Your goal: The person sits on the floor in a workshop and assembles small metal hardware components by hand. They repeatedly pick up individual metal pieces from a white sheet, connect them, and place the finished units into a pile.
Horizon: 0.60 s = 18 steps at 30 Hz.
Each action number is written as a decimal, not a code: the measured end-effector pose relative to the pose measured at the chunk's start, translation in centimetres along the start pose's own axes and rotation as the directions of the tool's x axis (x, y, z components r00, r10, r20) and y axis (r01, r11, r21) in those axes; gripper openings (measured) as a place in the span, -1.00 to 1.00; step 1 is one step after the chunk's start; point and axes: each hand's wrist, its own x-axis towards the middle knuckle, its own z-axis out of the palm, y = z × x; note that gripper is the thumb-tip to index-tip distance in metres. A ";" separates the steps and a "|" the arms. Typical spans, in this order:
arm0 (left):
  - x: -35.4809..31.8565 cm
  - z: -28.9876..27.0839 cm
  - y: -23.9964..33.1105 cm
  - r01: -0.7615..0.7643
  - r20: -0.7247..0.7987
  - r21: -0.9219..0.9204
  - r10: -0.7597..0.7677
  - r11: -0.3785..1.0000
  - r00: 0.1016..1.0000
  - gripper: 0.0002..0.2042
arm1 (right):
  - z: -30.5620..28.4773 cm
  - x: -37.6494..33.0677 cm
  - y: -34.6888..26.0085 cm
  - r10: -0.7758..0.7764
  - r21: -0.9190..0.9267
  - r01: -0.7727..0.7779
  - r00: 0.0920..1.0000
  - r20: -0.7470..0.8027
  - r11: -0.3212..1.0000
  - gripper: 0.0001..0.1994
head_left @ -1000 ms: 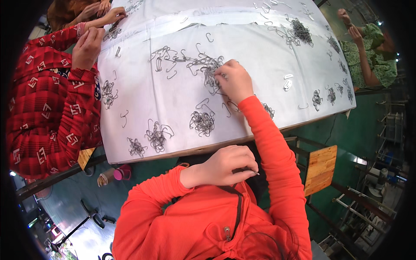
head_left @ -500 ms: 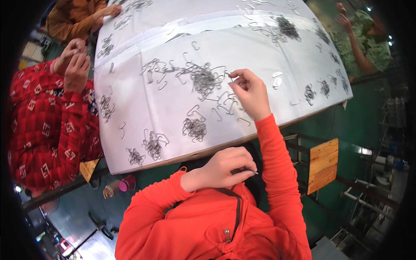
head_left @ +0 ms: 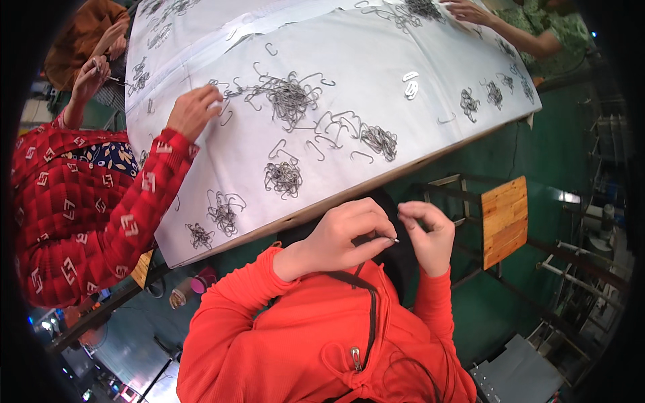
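Note:
My left hand (head_left: pixel 353 232) is held in front of my chest, just off the table's near edge. Its thumb and forefinger pinch a small piece with a shiny metal tip (head_left: pixel 396 240); the rest is hidden in the fingers. Close by on the right, my right hand (head_left: pixel 430 235) has curled fingers and a bent thumb; what they hold, if anything, is too small to name. Beyond both hands, grey S-shaped wire hooks lie on the table: a large loose pile (head_left: pixel 292 101), a tighter heap (head_left: pixel 379 142) to its right and another heap (head_left: pixel 283 178) nearer to me.
The white-covered table (head_left: pixel 248 154) carries smaller hook heaps along its edges and white oval pieces (head_left: pixel 410 87). A person in a red checked sleeve (head_left: pixel 121 221) reaches in from the left. Another hand (head_left: pixel 470 12) works at the far right. A wooden stool (head_left: pixel 504 223) stands right of me.
My right hand has drawn back from the hook pile to beside my left hand, which stays near my chest. The red-sleeved person's hand has moved over the table, and the far-right hand has come down to it.

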 end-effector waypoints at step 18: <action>2.3 0.7 -0.1 0.014 -0.067 0.052 -0.011 0.999 0.998 -0.91 | -2.0 -11.0 1.6 -0.278 -0.378 0.381 0.913 0.299 0.844 -0.86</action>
